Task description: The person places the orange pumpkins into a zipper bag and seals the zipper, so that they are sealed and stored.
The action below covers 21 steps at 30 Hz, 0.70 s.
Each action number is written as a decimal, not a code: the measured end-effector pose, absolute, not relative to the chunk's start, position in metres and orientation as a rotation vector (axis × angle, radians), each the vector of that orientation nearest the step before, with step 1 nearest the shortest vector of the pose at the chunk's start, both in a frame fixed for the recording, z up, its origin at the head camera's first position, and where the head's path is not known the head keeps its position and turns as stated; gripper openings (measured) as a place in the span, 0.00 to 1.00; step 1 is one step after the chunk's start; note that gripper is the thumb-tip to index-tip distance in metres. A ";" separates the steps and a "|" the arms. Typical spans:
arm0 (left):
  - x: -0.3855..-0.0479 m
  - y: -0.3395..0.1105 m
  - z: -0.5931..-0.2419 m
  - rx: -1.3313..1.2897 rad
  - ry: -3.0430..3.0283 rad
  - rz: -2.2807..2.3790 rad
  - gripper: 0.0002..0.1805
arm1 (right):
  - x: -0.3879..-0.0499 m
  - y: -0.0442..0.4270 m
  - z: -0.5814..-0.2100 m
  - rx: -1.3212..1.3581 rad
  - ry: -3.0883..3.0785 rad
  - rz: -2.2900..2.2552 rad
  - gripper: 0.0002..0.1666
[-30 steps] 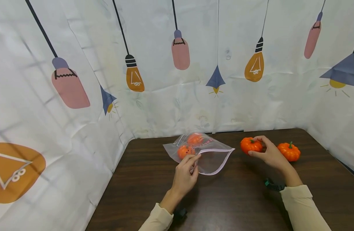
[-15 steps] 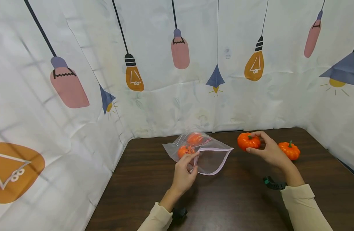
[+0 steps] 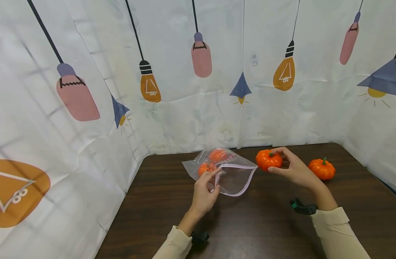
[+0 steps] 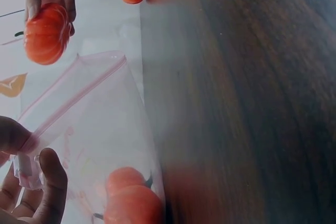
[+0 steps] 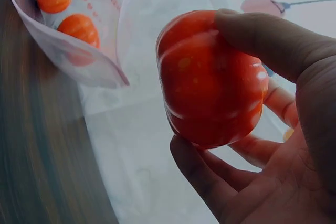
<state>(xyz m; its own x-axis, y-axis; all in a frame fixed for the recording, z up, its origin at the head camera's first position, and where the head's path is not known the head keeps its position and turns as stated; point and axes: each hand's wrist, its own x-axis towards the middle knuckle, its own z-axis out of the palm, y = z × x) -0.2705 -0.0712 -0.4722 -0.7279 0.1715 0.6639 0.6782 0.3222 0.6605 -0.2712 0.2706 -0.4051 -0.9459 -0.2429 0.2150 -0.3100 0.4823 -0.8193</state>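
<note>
My right hand [image 3: 293, 169] grips a small orange pumpkin [image 3: 268, 160] by its sides, held above the table just right of the bag's mouth. In the right wrist view, thumb and fingers curl round that pumpkin [image 5: 210, 82]. With my left hand [image 3: 202, 196] I pinch the near edge of a clear zip bag [image 3: 240, 183] with a pale pink rim; its mouth gapes toward the right. Two orange pumpkins [image 4: 134, 203] lie inside the bag, seen through the plastic. Another orange pumpkin [image 3: 322, 169] with a green stem sits on the table, right of my right hand.
The dark wood-grain table [image 3: 146, 208] carries everything. Behind and beside it hangs a white cloth [image 3: 185, 118] printed with lamps and bulbs, close to the table's back edge. Each wrist wears a dark band, such as the right wristband [image 3: 303, 207].
My right hand has carried its pumpkin left, up to the bag's mouth. My left hand has shifted slightly left, with the bag's pinched rim drawn along and the mouth a little wider.
</note>
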 end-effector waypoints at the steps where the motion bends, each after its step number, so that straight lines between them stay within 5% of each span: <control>1: -0.271 -0.072 -0.472 -0.743 -2.115 -1.408 0.33 | -0.272 0.268 -0.406 0.509 -2.641 1.486 0.32; 21: -0.252 -0.073 -0.436 -0.665 -2.132 -1.489 0.32 | -0.266 0.223 -0.407 0.800 -2.631 1.492 0.28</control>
